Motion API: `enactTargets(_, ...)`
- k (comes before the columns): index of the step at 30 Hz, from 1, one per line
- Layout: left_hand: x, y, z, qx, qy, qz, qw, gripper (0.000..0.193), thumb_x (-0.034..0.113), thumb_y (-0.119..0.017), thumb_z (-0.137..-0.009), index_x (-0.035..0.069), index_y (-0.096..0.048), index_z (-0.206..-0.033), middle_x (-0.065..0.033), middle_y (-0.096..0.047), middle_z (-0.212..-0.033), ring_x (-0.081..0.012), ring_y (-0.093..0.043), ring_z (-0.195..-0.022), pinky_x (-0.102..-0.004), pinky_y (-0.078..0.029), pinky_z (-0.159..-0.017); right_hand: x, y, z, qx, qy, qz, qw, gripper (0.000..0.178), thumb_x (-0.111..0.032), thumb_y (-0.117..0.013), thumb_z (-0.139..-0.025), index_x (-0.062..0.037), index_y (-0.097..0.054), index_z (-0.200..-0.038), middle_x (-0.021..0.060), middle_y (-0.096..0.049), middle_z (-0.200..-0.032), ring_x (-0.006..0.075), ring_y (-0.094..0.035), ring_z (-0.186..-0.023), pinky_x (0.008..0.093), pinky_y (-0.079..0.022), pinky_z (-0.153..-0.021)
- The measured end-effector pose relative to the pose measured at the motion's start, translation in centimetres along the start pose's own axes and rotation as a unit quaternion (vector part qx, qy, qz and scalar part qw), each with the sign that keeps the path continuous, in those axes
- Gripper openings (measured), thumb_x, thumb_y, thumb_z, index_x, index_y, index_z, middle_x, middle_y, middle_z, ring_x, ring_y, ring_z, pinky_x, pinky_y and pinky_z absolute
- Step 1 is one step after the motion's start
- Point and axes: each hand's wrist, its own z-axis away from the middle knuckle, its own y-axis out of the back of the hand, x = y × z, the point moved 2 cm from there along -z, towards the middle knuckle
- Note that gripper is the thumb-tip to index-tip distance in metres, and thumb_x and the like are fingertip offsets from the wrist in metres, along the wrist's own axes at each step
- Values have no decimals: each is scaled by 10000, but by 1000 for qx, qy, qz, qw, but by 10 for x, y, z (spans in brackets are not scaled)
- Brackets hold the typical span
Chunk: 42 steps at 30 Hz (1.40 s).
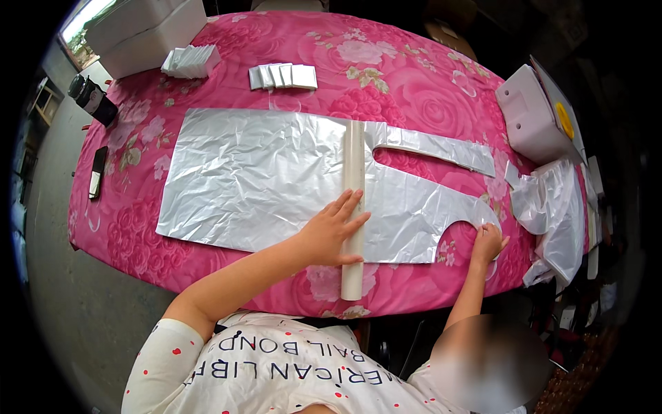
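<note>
Step in hand, as judged: thin sheet [262, 179] spread flat mid-frame on counter [414, 76], held down.
Left hand [336, 234]: flat, fingers spread, pressing on cream tube [354, 172] lying across sheet; grasps nothing.
Right hand [488, 241]: lower right, fingers curled at sheet's curved cutout edge; pinching or only touching, cannot tell.
Next move calls for: tube kept pinned, film kept taut.
Sheet: silvery crinkled plastic film, apron-shaped. Tube: rigid, smooth. Counter cloth: pink, floral.

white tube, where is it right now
In the head view the white tube lies across the silver plastic sheet near the middle of the pink floral table, its near end over the table's front edge, with the left hand pressing on it.
</note>
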Motion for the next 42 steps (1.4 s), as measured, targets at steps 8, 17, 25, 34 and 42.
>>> enactTargets(8,32,17,-2,120,130,401,899,658,350,-625,-818,4,-360,-1311,-216,-353,-1341,-280,-370,-1240,-380,-346,-999,-147,87,45,-245,21,-529,812,75,-18,-608,-766,-16,-552,-816,28,-596,-748,89,-559,-672,231,-439,-616)
enactTargets(17,-59,60,68,1,356,593,722,174,178,-601,-849,18,-603,-918,-40,-600,-757,-112,-581,-681,-240,-457,-579,-244,148,130,-288,318,-503,750,285,-166,-693,-717,-14,-590,-934,138,-605,-975,290,-581,-896,371,-466,-745)
enactTargets(25,-189,138,167,85,461,322,823,254,111,-625,-798,7,-588,-1027,-32,-617,-841,-106,-574,-755,-256,-455,-672,-215,114,164,-382,114,-229,888,478,-431,-687,-708,15,-569,-833,208,-623,-809,349,-610,-741,423,-471,-644)
enactTargets(34,-74,87,54,170,116,17,978,362,89,-600,-796,21,-519,-1142,-152,-544,-1148,-330,-511,-1056,-392,-420,-896,-213,108,171,-424,77,-239,870,462,-423,-658,-713,24,-594,-813,216,-625,-710,373,-620,-676,436,-482,-628)
enactTargets(42,-26,-17,5,120,61,1,991,519,146,-481,-846,-94,-350,-1286,-230,-298,-1394,-357,-270,-1308,-439,-227,-1074,-202,115,172,-488,73,-233,838,493,-436,-649,-717,43,-606,-829,235,-622,-710,376,-622,-691,423,-491,-639)
